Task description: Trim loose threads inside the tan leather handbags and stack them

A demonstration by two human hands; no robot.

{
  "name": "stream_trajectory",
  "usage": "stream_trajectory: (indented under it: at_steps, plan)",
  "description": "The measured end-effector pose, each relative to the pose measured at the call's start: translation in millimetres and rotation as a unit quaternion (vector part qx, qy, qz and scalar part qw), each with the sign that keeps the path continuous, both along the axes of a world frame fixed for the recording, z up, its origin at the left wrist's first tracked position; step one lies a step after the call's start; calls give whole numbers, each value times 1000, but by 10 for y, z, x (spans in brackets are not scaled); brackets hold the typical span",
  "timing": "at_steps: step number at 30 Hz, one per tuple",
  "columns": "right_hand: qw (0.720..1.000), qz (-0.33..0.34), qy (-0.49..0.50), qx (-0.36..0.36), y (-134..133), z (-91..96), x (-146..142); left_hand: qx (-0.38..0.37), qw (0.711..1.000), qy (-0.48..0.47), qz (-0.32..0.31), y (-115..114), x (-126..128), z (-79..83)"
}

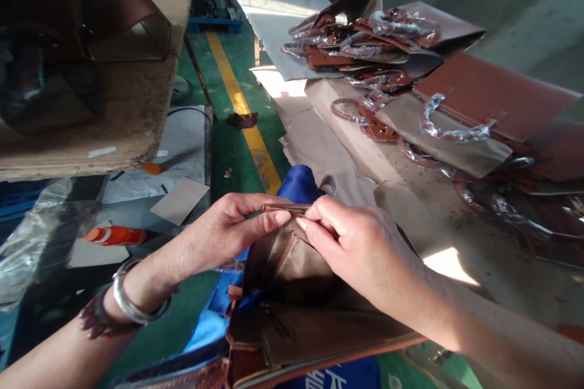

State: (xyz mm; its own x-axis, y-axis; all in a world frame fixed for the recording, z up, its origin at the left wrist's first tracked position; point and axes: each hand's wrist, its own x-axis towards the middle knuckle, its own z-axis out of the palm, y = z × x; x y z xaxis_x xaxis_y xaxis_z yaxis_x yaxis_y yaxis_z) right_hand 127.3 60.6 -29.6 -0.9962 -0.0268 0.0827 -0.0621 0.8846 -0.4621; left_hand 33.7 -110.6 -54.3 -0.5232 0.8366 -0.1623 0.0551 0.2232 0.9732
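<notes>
A brown handbag [310, 328] with a tan lining lies open across my lap, its mouth towards me. My left hand [241, 222] pinches the far rim of the bag between thumb and fingers. Just to the right, my right hand [351, 237] grips the same rim, thumb and forefinger pressed together. The two thumbs are a short gap apart. Inside the bag, a zip edge shows along the near wall. Blue cloth [298, 183] appears beyond and beneath the bag.
Brown bags with plastic-wrapped handles [456, 124] are piled on the right-hand table. More brown bags [128, 12] rest on a worn board at upper left. Below it stand an orange bottle [116, 236] and a grey card [180, 200]. A yellow line [241, 109] crosses the green floor.
</notes>
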Motion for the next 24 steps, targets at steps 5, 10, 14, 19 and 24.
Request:
stream_trajectory:
  at_steps: [5,10,14,19,24]
  plan:
    - [998,-17,-20,64,-13,-1,-35,-18,1000,18,12,1,9,15]
    - [993,-8,-7,116,-6,-12,-54,-17,999,27,26,26,13,7]
    - [991,-8,1,133,5,-18,-47,-24,999,16,35,42,16,21]
    - [987,7,23,158,18,-34,-31,-33,999,1,35,85,24,41]
    - [985,16,45,164,55,-59,-27,-50,996,15,76,117,66,33]
